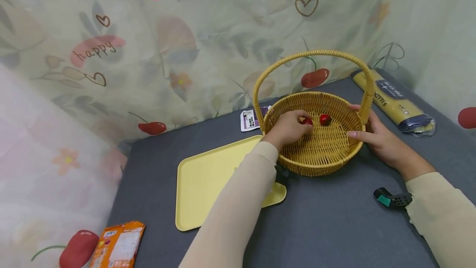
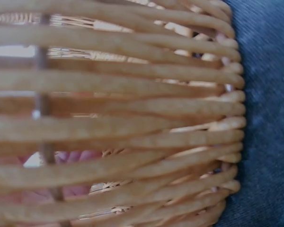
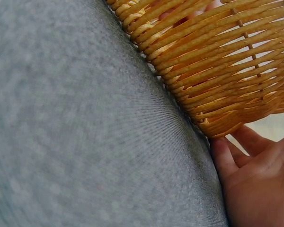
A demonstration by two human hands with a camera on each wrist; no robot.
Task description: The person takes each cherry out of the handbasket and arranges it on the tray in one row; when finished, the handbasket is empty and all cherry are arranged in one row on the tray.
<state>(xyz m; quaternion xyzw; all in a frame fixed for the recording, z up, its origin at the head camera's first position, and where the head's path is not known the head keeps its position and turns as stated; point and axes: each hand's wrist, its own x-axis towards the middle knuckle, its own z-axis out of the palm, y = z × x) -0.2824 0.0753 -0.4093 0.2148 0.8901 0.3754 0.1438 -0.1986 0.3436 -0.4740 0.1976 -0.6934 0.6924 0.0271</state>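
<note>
A round wicker basket (image 1: 323,164) with a tall arched handle stands on the grey cloth, its weave filling much of both wrist views. My left hand (image 1: 290,127) reaches over its left rim, and the curled fingers hold a small shiny red fruit (image 1: 307,122), partly hidden beneath them. A second red fruit (image 1: 325,119) lies on the basket floor just to the right. At the right rim, by the handle's foot, my right hand (image 1: 383,139) grips the basket, thumb inside and fingers outside. Seen from the right wrist, that hand (image 3: 260,184) touches the basket's edge.
A yellow tray (image 1: 204,185) lies left of the basket, partly under my left forearm. Behind it is a white and purple packet (image 1: 250,120). A spaghetti pack (image 1: 394,102) lies at the right back, an orange packet (image 1: 120,245) at the front left. Patterned curtains hang behind.
</note>
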